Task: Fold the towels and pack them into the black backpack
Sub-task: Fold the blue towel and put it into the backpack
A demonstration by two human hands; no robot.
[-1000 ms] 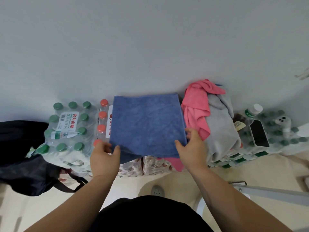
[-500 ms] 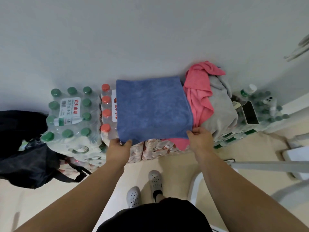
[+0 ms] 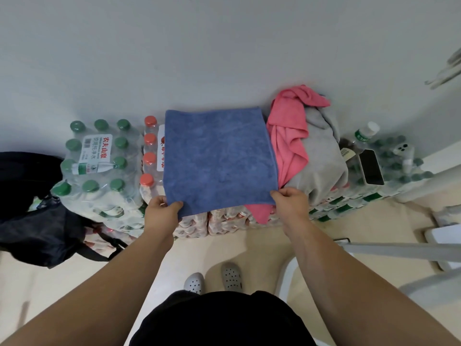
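Observation:
A blue towel (image 3: 219, 158) lies flat on packs of bottled water against the wall. My left hand (image 3: 163, 211) pinches its near left corner. My right hand (image 3: 290, 199) pinches its near right corner. Right of it a pink towel (image 3: 290, 136) lies crumpled over a grey towel (image 3: 321, 161); a pink edge hangs below the blue towel. The black backpack (image 3: 32, 211) slumps at the far left beside the water packs.
Green-capped water bottles in plastic wrap (image 3: 97, 161) stand left of the towel, red-capped ones (image 3: 149, 158) beside it. A phone (image 3: 371, 167) and loose bottle (image 3: 363, 134) rest on packs at right. White chair frame (image 3: 399, 250) stands by my right arm. My grey shoes (image 3: 212, 280) are on the beige floor.
Both hands slid from resting on the towel's lower part to its near corners and took hold of them. The camera view pulled back; the towels stayed in place.

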